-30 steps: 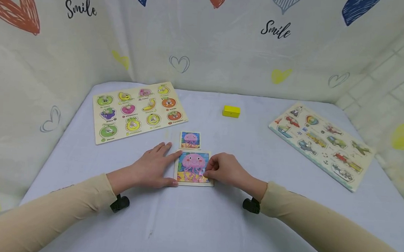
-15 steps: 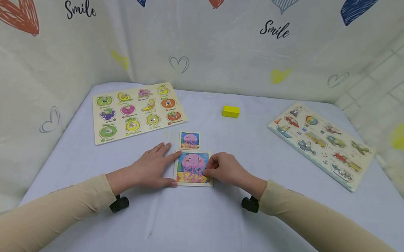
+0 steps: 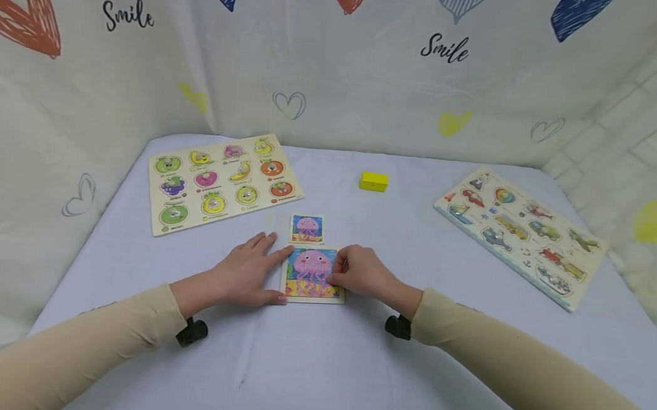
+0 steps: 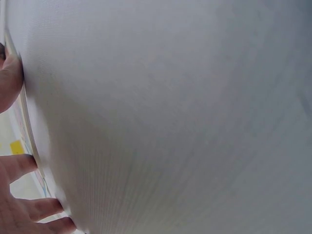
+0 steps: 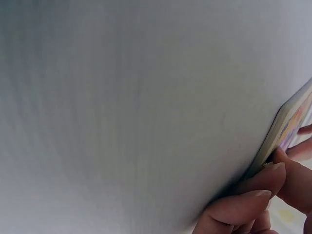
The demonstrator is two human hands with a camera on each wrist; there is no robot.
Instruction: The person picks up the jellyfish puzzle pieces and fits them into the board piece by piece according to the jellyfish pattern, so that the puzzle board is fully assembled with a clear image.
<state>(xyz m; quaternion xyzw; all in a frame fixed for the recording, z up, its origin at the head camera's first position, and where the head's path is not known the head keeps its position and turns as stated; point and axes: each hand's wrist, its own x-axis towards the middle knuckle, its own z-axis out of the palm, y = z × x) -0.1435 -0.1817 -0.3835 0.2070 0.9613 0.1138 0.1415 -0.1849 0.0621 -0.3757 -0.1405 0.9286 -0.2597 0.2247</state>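
A square jellyfish jigsaw puzzle lies flat on the table before me, its pieces forming a pink jellyfish on blue. Spread out at its left side, my left hand has the thumb at the lower left corner and the index fingertip at the upper left. The fingers of my right hand are curled at the puzzle's right edge. Close up in the right wrist view, thumb and fingertips pinch the rim of the puzzle; they hide part of its right side. Just above the puzzle lies a small jellyfish picture card.
A fruit puzzle board lies at the back left, and a vehicle puzzle board at the right. Between them, farther back, sits a yellow block. A printed cloth hangs behind the white-covered table.
A piece at the puzzle's lower right, which looked slightly out of line, now looks flush. My right hand has shifted slightly left and its wrist has risen a little. The left hand stays put.
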